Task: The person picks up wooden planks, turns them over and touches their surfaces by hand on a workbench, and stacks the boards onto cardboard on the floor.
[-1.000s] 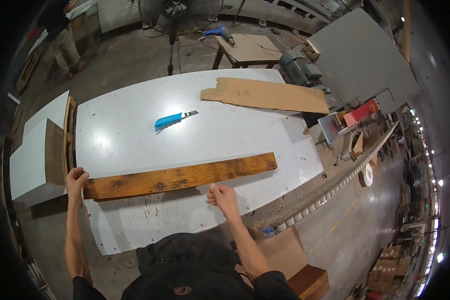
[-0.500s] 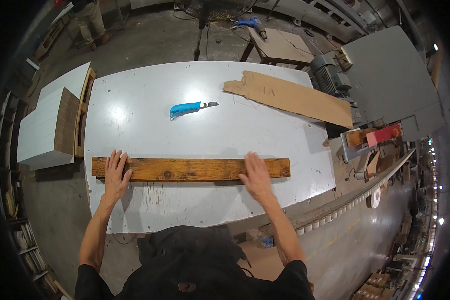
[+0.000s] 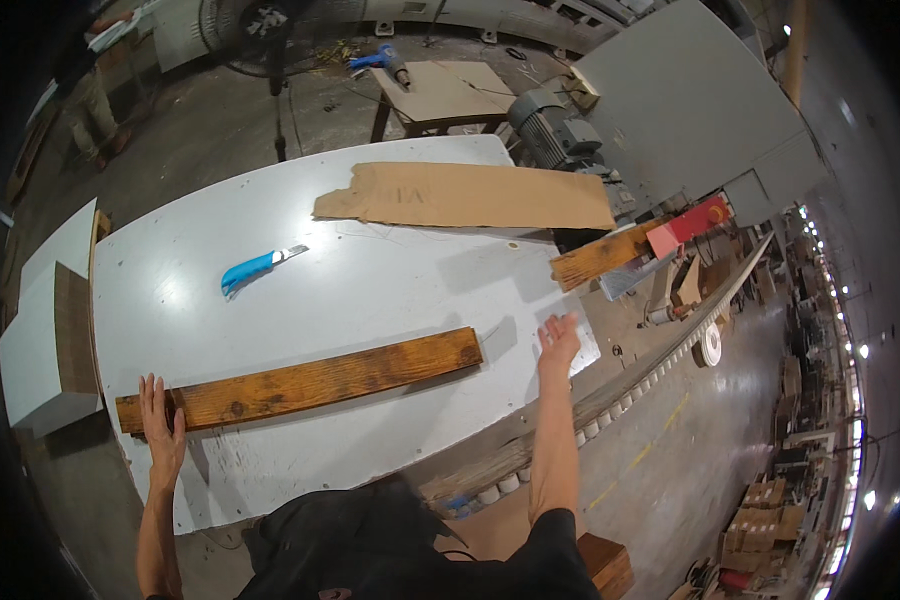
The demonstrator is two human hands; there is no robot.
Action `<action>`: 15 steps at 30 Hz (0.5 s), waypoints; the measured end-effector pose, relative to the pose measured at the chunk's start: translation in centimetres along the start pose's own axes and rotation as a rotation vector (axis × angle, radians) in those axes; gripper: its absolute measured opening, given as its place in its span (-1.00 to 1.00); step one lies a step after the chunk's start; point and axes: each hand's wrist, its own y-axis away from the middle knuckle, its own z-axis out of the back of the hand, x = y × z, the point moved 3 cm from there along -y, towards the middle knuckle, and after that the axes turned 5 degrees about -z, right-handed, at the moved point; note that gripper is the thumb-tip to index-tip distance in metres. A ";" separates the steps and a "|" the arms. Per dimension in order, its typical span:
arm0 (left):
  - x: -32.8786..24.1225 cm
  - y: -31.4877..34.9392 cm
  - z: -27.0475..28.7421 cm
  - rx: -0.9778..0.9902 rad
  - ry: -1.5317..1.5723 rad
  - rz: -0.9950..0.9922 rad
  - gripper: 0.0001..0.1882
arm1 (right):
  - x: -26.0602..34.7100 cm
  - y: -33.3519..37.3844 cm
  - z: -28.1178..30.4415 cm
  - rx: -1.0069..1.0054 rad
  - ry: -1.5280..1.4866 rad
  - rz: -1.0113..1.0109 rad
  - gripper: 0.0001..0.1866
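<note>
A brown wooden plank point(image 3: 305, 382) with dark grain lies across the near part of a white table point(image 3: 190, 340). It seems to rest on another piece, whose edge shows underneath at the left end. My left hand point(image 3: 160, 420) lies over that left end, fingers stretched. Off the plank's right end, my right hand point(image 3: 560, 345) hovers by the table's right edge, holding nothing, its fingers loosely bent and apart. Another brown plank point(image 3: 600, 258) pokes out from under a red guard point(image 3: 682, 228) beyond my right hand. A blue utility knife point(image 3: 260, 270) with its blade out lies farther back on the table.
A torn cardboard strip point(image 3: 480, 195) lies along the table's far edge. Beyond it are a motor point(image 3: 550, 130), a grey machine cabinet point(image 3: 700, 110) and a small table with a blue heat gun point(image 3: 385, 62). White boards point(image 3: 40, 340) are stacked at left. A person stands far left.
My right hand has left the plank and moved right. The view has turned right, and a plank end now sticks out farther from the machine. My left hand stays on the plank.
</note>
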 end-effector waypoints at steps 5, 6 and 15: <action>-7.6 -4.0 -0.8 -0.033 0.539 0.145 -0.54 | 6.6 -3.0 -5.4 0.232 -0.054 0.044 -0.50; -10.6 -5.7 -2.3 -0.001 0.720 0.222 -0.55 | 6.7 -4.1 -5.6 0.220 -0.058 0.052 -0.50; -35.3 -16.3 -11.1 0.429 1.724 0.623 -0.54 | -5.0 13.3 -10.1 0.260 0.093 0.115 -0.53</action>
